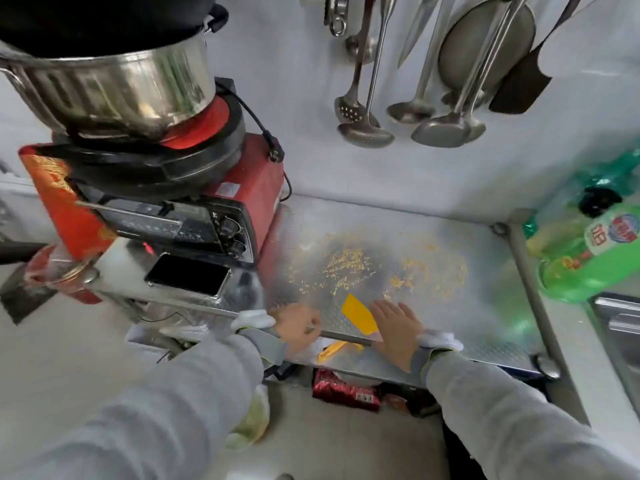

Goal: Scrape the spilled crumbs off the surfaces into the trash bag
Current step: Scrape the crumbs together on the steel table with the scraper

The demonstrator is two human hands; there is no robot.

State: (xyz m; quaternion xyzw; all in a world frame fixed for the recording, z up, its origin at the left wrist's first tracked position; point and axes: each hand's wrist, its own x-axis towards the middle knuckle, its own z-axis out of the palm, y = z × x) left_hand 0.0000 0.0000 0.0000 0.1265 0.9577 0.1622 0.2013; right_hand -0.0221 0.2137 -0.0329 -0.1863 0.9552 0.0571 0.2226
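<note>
Crumbs (349,268): light, loose grains, scattered on the steel counter (485,258) at 12 o'clock from the hands.
Scraper (358,313): thin, stiff yellow plastic, pressed under the flat right hand (396,327); best gripped at its near edge.
Left hand (298,327): curled at the counter lip, apparently pinching clear film.
Trash bag: barely discernible below the edge.

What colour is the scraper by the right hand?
Yellow-orange: the scraper lies flat beside the right hand, clearest in the head view.
</note>
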